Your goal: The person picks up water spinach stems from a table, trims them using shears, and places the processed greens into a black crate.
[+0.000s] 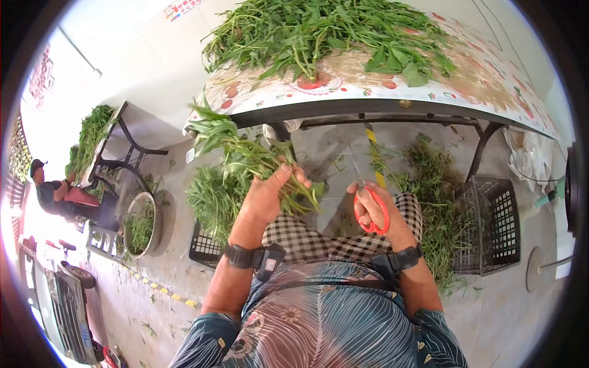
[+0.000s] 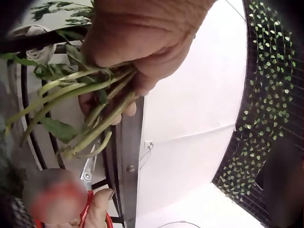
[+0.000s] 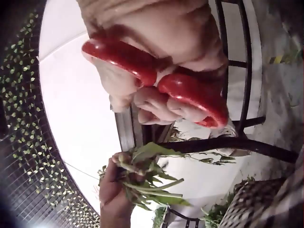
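In the head view, my left hand grips a bunch of leafy green stems in front of the lap. Its leaves fan out up and to the left, and the stem ends stick out past the fingers to the right. To the right, my right hand holds a pair of scissors, fingers through the red loops. The left wrist view shows the scissors' metal blades close below the cut ends of the stems. Red handles wrap the fingers in the right wrist view.
A table ahead bears a big pile of greens. Beside the legs lie more greens over a black crate, and a floor heap by another crate. A tub and a seated person are at left.
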### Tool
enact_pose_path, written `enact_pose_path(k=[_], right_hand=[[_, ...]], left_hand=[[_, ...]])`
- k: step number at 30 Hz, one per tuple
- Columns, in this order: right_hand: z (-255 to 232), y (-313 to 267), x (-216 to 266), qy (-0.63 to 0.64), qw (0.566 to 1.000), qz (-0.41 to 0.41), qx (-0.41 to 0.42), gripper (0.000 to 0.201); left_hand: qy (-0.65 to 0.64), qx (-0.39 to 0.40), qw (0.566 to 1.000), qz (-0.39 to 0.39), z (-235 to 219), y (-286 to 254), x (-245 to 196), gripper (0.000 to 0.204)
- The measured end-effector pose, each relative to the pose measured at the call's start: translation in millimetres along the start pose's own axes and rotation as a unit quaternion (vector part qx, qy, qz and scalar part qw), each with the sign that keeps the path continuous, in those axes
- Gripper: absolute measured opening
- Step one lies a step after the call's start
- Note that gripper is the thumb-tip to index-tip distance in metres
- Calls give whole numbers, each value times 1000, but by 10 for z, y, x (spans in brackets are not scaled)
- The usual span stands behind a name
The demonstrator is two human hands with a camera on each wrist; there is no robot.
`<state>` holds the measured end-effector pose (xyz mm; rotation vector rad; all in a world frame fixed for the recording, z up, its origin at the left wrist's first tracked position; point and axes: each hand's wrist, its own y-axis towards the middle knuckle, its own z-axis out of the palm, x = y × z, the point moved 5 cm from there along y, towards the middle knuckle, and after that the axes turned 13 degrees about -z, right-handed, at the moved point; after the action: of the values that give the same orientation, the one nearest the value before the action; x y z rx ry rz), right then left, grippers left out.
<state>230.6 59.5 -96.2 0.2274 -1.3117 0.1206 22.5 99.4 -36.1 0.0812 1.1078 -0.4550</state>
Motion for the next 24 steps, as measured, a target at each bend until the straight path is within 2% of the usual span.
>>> enact_pose_path(k=[2,5,6,9,11,13,14,17,18,20,21,22,24], right_hand=[[-4,31,-39,29,999,-6,-42,27],[25,64,-28,-11,994,-91,-57,29],[54,59,6,-22,992,-111,-52,31],[204,49,216,-44,985,-161,-29,37],[302,15,368,-46,983,-180,-2,43],[369,-17,405,40,991,-128,16,48],[389,-39,416,82,991,-101,22,51],[421,-25,481,77,994,-65,41,58],[396,-24,515,10,998,-55,19,52],[328,18,478,13,994,-111,-10,47],[287,38,443,14,990,-138,-23,44],[248,43,414,21,987,-156,-37,37],[205,43,401,26,984,-166,-63,34]], left_hand=[[71,-10,997,-19,-59,-58,29,27],[169,1,985,-39,9,-233,39,31],[105,41,991,-76,9,-263,123,34],[219,113,965,-92,78,-428,109,43],[246,121,945,-177,105,-458,186,44],[311,121,911,-244,287,-502,173,43],[331,175,892,-253,347,-451,239,41],[417,243,836,-264,462,-358,461,45],[440,224,828,-266,478,-356,461,45],[499,177,846,-66,487,-282,417,46],[519,150,840,36,496,-271,371,47],[521,145,840,47,488,-237,360,48],[638,31,768,41,472,-230,308,49]])
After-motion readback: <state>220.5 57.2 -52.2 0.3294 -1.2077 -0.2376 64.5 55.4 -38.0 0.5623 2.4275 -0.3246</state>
